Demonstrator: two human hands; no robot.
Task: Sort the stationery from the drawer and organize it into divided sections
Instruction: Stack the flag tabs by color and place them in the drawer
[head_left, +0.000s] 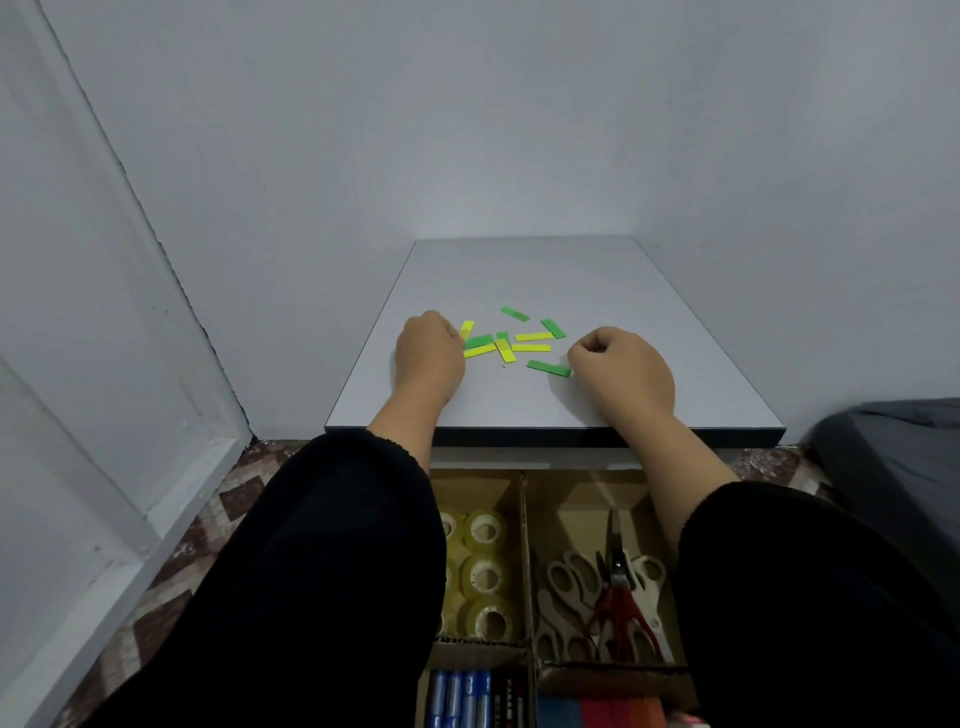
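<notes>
Several short green and yellow paper strips (506, 340) lie scattered on the grey tabletop (571, 280). My left hand (428, 353) rests at the left edge of the pile with its fingers curled. Its fingertips meet the end of a green strip (480, 341), and the grip itself is hidden. My right hand (621, 369) rests on the table to the right with its fingers curled into a loose fist. The right end of another green strip (548, 367) lies against that hand's thumb side. Below the table, the open drawer holds a divided cardboard organiser (524, 519).
The organiser's sections hold tape rolls (485, 574), scissors (613, 597), blue markers (462, 699) and coloured blocks (597, 712). Grey walls close in behind and to the left. Dark fabric (893, 467) lies at the right. My black sleeves cover part of the drawer.
</notes>
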